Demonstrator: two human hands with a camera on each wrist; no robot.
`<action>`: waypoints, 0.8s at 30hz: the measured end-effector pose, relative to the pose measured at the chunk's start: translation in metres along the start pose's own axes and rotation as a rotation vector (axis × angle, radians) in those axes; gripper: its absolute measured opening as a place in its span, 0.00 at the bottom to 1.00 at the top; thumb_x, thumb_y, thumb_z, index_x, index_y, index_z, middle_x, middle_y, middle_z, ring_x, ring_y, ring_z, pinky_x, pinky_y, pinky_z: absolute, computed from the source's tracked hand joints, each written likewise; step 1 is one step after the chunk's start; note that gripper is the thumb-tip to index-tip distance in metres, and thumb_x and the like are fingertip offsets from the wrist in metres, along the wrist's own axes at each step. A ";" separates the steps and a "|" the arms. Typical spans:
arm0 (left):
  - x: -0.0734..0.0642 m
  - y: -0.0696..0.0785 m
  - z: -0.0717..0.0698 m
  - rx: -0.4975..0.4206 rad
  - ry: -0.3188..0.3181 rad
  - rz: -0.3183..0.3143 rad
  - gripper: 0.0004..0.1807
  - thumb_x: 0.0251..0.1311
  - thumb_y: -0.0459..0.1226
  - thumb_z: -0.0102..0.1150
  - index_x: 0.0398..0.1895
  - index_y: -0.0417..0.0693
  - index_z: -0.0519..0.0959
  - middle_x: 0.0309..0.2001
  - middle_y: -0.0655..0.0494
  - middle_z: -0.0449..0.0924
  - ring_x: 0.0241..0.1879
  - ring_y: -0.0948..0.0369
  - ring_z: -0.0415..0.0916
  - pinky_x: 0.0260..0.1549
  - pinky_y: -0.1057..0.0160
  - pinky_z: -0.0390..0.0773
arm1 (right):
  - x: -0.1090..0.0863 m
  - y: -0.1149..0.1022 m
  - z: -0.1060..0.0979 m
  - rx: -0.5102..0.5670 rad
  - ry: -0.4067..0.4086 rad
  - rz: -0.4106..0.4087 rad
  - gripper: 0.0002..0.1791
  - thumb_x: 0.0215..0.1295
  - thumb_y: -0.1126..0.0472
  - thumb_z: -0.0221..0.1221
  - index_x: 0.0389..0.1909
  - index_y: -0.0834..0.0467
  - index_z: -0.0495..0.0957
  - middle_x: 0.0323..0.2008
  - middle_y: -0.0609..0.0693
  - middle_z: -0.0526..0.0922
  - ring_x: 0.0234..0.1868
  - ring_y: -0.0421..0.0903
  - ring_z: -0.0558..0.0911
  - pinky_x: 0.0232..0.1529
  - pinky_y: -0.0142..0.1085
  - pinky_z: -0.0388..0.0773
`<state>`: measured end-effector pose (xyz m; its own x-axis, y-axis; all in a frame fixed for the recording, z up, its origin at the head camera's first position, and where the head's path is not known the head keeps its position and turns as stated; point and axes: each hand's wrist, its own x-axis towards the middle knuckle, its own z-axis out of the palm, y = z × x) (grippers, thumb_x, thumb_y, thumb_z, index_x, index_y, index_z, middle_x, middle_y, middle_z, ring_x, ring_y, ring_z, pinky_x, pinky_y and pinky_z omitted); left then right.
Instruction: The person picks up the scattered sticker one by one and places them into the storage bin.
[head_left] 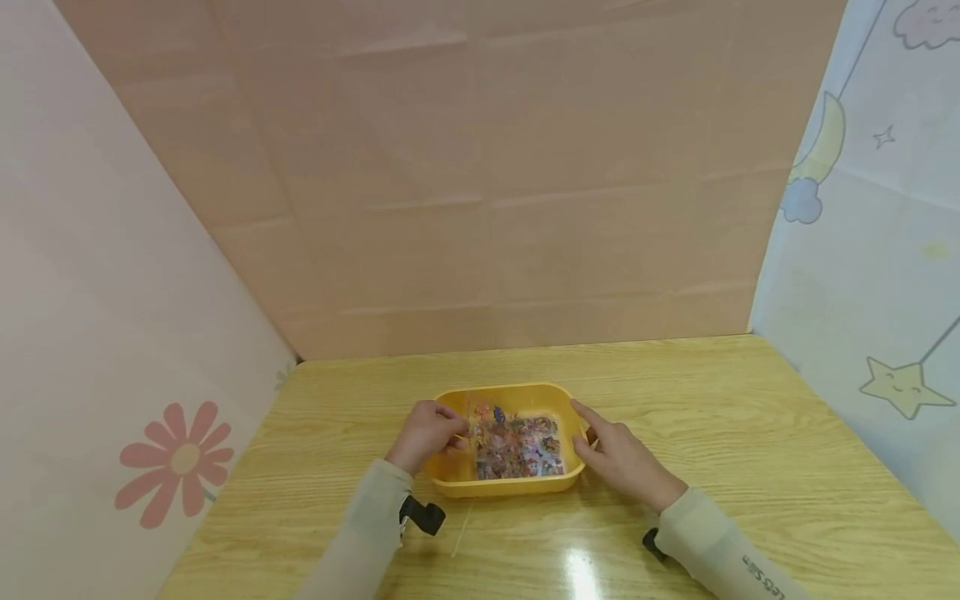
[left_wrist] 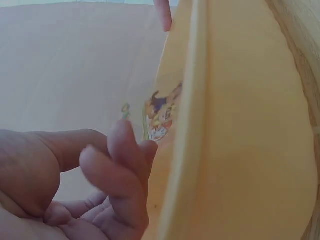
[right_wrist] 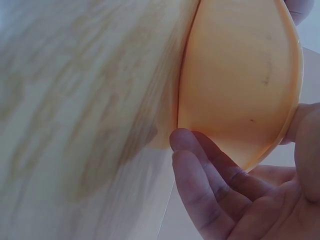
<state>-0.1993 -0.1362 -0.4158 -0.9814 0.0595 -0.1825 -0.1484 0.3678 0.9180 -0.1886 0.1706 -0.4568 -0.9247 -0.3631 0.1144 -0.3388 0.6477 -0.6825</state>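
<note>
A yellow plastic basin [head_left: 506,489] stands on the table, with sheets of small colourful cartoon stickers [head_left: 540,450] lying in it. Over its left part, my left hand [head_left: 431,433] pinches the edge of a clear sticker sheet [head_left: 491,429], which overlaps the sheets below. The left wrist view has printed figures on the clear sheet [left_wrist: 162,112] just past the fingertips, beside the basin's rim [left_wrist: 192,100]. At the basin's right end, my right hand [head_left: 618,458] holds the rim. In the right wrist view its thumb crosses the rim, while other fingers [right_wrist: 195,185] lie against the outer wall.
The wood-grain table [head_left: 712,433] extends around the basin. A thin pale strip [head_left: 462,529] lies in front of it. A pinkish-tan sheet [head_left: 487,208] hangs behind, and patterned panels [head_left: 847,275] close both sides. Each wrist carries a black strap [head_left: 423,515].
</note>
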 end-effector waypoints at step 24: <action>0.001 -0.005 0.019 0.094 -0.058 -0.046 0.11 0.66 0.29 0.57 0.26 0.32 0.83 0.18 0.51 0.80 0.13 0.65 0.73 0.15 0.68 0.77 | 0.002 0.007 0.002 -0.014 0.018 -0.036 0.33 0.74 0.60 0.54 0.76 0.63 0.58 0.27 0.43 0.77 0.14 0.35 0.64 0.19 0.31 0.67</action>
<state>-0.1977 -0.1203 -0.4271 -0.9648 0.0928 -0.2461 -0.1784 0.4567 0.8715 -0.1926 0.1731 -0.4625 -0.9148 -0.3745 0.1517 -0.3743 0.6440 -0.6672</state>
